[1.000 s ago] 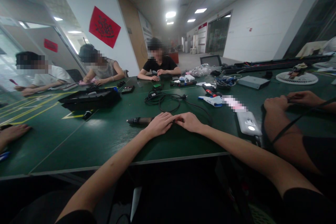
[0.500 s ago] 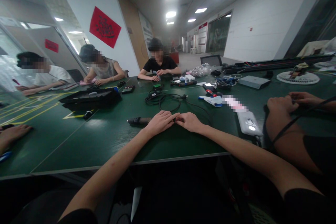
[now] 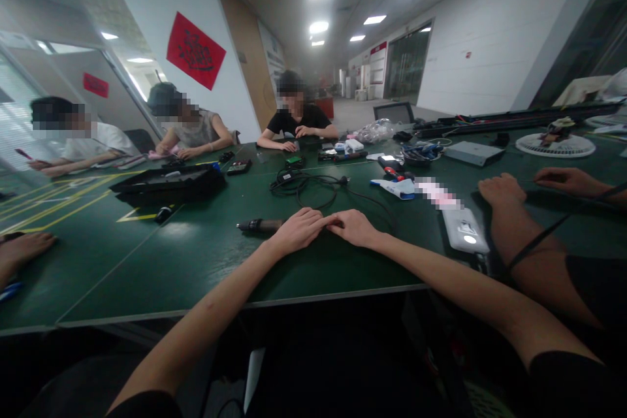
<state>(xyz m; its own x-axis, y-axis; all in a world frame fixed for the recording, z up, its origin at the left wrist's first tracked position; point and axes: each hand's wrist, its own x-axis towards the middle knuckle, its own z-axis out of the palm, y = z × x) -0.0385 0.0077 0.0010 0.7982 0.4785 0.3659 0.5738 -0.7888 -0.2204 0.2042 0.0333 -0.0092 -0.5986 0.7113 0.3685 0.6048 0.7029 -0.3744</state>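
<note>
My left hand (image 3: 302,228) and my right hand (image 3: 351,227) meet fingertip to fingertip above the green table (image 3: 196,281). Fingers of both hands are closed in a pinch. Whatever lies between them is too small or too covered to make out. Just left of my left hand lies an electric screwdriver (image 3: 262,225), a grey-brown cylinder with a black front end pointing left. Its rear is hidden behind my left hand. Beyond my hands a black cable (image 3: 306,186) lies in loose loops, its plug toward the right.
A black tray (image 3: 169,184) is at left. Toward the right are a blue-and-white packet (image 3: 394,188), a white device (image 3: 464,230), a silver box (image 3: 474,153) and a round white grille (image 3: 556,145). A neighbour's hands (image 3: 504,192) are close on my right; several people sit opposite.
My left index finger, stretched over the right fingertips before, is now drawn in. The right-hand neighbour's hands have moved apart. The person across has lifted one hand slightly.
</note>
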